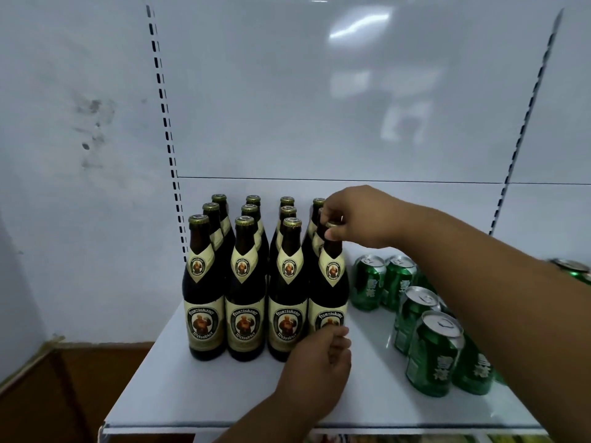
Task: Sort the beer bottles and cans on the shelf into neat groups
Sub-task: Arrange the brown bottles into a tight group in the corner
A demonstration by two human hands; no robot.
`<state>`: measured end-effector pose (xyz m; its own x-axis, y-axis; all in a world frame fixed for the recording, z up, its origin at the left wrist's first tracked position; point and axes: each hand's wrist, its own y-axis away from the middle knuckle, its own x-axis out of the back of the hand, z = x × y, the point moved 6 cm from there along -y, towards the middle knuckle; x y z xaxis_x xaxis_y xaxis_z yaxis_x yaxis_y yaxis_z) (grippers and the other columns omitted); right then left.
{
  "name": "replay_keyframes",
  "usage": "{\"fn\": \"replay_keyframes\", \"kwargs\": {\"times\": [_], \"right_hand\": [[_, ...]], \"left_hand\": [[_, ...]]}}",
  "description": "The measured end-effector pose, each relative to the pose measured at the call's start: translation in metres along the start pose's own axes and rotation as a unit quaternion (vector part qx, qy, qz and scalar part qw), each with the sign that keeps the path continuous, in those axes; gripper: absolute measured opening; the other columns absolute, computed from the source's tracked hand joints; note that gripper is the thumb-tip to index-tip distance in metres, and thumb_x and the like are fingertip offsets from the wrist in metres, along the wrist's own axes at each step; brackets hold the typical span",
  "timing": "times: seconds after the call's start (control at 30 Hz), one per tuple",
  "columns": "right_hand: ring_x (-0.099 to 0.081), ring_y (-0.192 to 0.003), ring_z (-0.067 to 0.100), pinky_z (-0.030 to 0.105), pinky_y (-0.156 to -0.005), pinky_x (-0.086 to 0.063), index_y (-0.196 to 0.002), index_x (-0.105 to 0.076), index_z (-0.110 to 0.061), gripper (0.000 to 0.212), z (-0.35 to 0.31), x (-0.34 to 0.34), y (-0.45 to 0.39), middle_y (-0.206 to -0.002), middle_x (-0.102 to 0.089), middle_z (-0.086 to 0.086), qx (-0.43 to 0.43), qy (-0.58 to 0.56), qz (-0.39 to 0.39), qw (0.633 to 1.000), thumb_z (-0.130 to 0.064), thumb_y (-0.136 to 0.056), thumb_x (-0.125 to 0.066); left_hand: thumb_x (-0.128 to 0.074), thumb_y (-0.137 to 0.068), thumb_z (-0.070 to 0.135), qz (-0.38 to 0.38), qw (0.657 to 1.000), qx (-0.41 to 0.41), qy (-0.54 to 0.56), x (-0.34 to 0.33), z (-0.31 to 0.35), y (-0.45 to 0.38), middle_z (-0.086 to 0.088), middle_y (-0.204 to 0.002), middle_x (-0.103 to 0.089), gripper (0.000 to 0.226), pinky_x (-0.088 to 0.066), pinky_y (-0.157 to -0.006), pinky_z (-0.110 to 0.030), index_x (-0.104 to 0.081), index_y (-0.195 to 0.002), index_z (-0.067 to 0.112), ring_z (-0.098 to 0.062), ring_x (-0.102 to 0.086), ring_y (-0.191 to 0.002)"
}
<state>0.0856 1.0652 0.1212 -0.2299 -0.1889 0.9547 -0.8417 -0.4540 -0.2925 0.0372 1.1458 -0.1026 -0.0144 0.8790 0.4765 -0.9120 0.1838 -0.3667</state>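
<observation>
Several dark brown beer bottles (244, 289) with cream labels and gold caps stand in neat rows on the left half of the white shelf (198, 394). My right hand (358, 219) pinches the cap of the front right bottle (331, 282). My left hand (319, 359) curls round that same bottle's base, hiding its lower part. Several green cans (431, 353) stand loosely grouped to the right of the bottles, partly hidden behind my right forearm.
A white back panel (319, 107) with slotted uprights rises behind the shelf. A white wall stands to the left. Brown floor (80, 394) shows below left of the shelf edge. Another green can (572, 266) peeks out at the far right.
</observation>
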Motion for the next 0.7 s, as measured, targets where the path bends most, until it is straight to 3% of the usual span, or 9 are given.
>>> {"fn": "replay_keyframes", "kwargs": {"times": [0.13,0.3,0.43,0.6,0.7], "right_hand": [[-0.058,-0.092,0.018,0.030,-0.077,-0.046,-0.105,-0.068,-0.018,0.023,0.004,-0.002,0.001,-0.099,-0.065,-0.002,-0.004,-0.027,0.019,0.999,-0.030,-0.086,-0.071],[-0.058,-0.101,0.015,0.026,-0.081,-0.042,-0.123,-0.061,-0.020,0.035,0.008,-0.008,0.014,-0.113,-0.063,-0.003,-0.030,-0.086,0.065,0.994,-0.033,-0.090,-0.067],[-0.058,-0.099,0.010,0.027,-0.086,-0.044,-0.131,-0.054,-0.022,0.037,0.017,-0.036,0.041,-0.120,-0.061,-0.006,-0.105,-0.272,0.202,0.935,-0.039,-0.098,-0.052],[-0.057,-0.111,0.006,0.036,-0.095,-0.050,-0.137,-0.049,-0.023,0.040,0.022,-0.100,0.064,-0.129,-0.057,-0.004,-0.157,-0.392,0.243,0.873,-0.038,-0.100,-0.044],[-0.059,-0.105,0.005,0.036,-0.090,-0.053,-0.122,-0.055,-0.029,0.028,0.022,-0.116,0.070,-0.120,-0.059,-0.006,-0.176,-0.401,0.255,0.862,-0.039,-0.096,-0.051]], "left_hand": [[-0.056,-0.097,0.018,0.020,1.000,0.001,-0.014,0.002,-0.002,0.000,0.016,-0.109,-0.063,0.033,-0.043,-0.086,-0.004,-0.059,-0.129,0.020,0.008,-0.058,-0.099],[-0.059,-0.095,0.016,0.012,1.000,0.005,-0.002,0.003,0.001,0.005,0.020,-0.107,-0.062,0.027,-0.044,-0.086,-0.006,-0.063,-0.120,0.025,0.011,-0.056,-0.101],[-0.061,-0.093,0.013,0.074,0.997,-0.002,-0.002,0.024,0.004,0.017,0.021,-0.098,-0.066,0.028,-0.045,-0.081,-0.007,-0.061,-0.099,0.041,0.008,-0.059,-0.096],[-0.061,-0.094,0.019,0.105,0.994,0.005,-0.022,0.040,0.004,0.022,0.018,-0.104,-0.065,0.022,-0.049,-0.084,-0.013,-0.064,-0.113,0.029,0.008,-0.059,-0.098],[-0.061,-0.095,0.020,0.098,0.995,0.001,-0.029,0.042,0.008,0.020,0.017,-0.110,-0.063,0.025,-0.049,-0.088,-0.012,-0.060,-0.118,0.028,0.009,-0.057,-0.102]]}}
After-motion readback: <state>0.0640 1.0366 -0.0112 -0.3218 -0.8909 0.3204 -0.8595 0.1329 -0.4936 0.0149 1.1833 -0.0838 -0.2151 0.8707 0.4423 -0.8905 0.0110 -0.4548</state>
